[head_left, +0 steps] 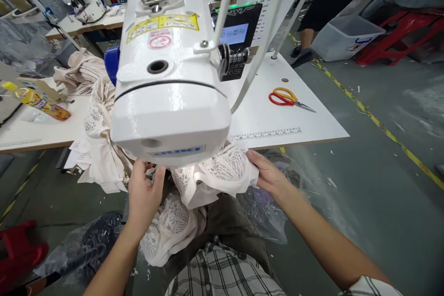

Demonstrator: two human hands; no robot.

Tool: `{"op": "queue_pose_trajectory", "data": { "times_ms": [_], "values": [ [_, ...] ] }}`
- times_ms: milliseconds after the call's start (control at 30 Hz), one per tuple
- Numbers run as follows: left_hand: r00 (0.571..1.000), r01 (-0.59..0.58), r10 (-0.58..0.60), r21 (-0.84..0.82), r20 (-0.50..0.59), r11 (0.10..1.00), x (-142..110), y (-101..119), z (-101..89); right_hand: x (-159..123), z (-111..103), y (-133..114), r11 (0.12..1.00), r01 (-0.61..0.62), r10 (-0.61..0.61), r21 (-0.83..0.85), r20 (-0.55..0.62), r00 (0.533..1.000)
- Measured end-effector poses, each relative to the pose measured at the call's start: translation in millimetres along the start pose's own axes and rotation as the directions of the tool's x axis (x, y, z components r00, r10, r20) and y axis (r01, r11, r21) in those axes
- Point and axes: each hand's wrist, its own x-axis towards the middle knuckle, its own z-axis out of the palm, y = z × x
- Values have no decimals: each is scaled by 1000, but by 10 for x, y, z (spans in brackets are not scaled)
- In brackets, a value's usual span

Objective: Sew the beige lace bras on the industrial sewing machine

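A white sewing machine [169, 78] fills the middle of the view, its head hiding the needle area. Cream lace fabric [215, 173] spills from under it over the table's front edge onto my lap. My left hand [144, 192] rests on the lace just below the machine head, fingers curled on the cloth. My right hand [267, 171] pinches the lace's right edge near the table edge.
Red-and-yellow scissors [287, 98] lie on the white table [305, 125] to the right. More cream fabric [83, 74] is piled at the left beside a yellow bottle [41, 101]. A person stands at the back right by a grey bin [343, 37]. Plastic bags lie on the floor.
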Motion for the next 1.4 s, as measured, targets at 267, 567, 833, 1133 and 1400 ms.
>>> {"op": "queue_pose_trajectory", "data": {
  "times_ms": [267,567,833,1133,1400],
  "values": [
    [725,-653,671,-153,156,742,-555,572,21,-508,844,-372,805,384,43,-453,689,724],
    [936,176,-120,-144,330,974,-60,191,111,-113,998,-236,391,345,-84,-853,340,937],
    [977,17,25,-195,212,981,181,106,253,108,979,-247,478,291,-98,-829,279,955],
    [973,54,-12,-176,231,983,178,100,222,178,896,-148,542,304,-116,-783,289,950],
    [980,198,-183,-275,79,941,-355,-408,389,51,664,-20,590,233,-88,-773,225,970]
  ]
}}
